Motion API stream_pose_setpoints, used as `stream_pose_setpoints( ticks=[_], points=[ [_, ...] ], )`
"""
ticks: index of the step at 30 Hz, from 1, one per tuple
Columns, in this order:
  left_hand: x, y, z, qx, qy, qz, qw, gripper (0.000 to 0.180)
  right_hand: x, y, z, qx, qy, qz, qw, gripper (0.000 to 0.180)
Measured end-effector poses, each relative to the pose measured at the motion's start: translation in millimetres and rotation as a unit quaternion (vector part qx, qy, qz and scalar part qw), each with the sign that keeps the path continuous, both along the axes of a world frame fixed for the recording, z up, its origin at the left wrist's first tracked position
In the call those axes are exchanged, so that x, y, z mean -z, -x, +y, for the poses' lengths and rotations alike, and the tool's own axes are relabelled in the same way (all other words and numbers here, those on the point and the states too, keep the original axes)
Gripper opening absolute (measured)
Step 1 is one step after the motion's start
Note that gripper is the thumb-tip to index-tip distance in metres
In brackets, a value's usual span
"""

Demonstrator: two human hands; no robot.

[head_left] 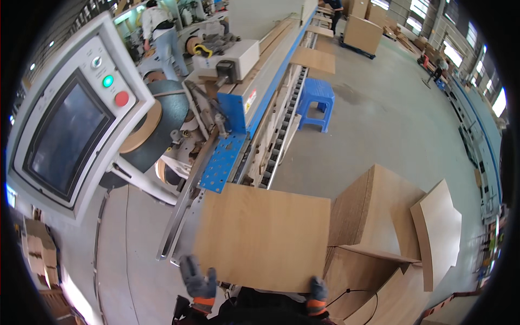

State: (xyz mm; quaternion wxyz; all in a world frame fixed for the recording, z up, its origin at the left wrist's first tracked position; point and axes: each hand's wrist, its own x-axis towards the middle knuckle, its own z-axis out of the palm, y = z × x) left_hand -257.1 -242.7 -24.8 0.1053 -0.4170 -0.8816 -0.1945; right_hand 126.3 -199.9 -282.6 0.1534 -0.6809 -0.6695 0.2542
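A flat, light wood-grain panel [265,235] lies in front of me, its far left part on the edge banding machine's metal infeed beside a blue perforated plate [222,160]. My left hand [197,281], in a grey glove with an orange cuff, is at the panel's near left corner. Its fingers and thumb are spread apart. At the near right corner, my right hand [317,292], gloved the same way, grips the panel's edge. Part of its fingers is hidden.
A control console [70,119] with a dark screen stands at left. Stacked wood panels [374,211] rise close on the right. Beyond are a blue stool [317,103], a roller track [279,135] and another panel [314,58] on it. A person [162,38] stands behind the machine.
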Motion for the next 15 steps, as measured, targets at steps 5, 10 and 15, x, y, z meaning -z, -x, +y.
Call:
stream_pose_setpoints(
  ticks=[5, 10, 15],
  points=[
    [17, -5, 45, 0.252, 0.078, -0.025, 0.964, 0.057, -98, 128, 34, 0.215, 0.208, 0.485, 0.822, 0.037],
    [38, 23, 102, 0.283, 0.022, -0.02, 0.959, 0.056, -175, 171, 105, 0.209, 0.217, 0.554, 0.776, 0.034],
    [53, 23, 172, 0.301, -0.012, 0.05, 0.952, 0.056, -176, 175, 176, 0.184, 0.092, 0.506, 0.838, 0.026]
  ],
)
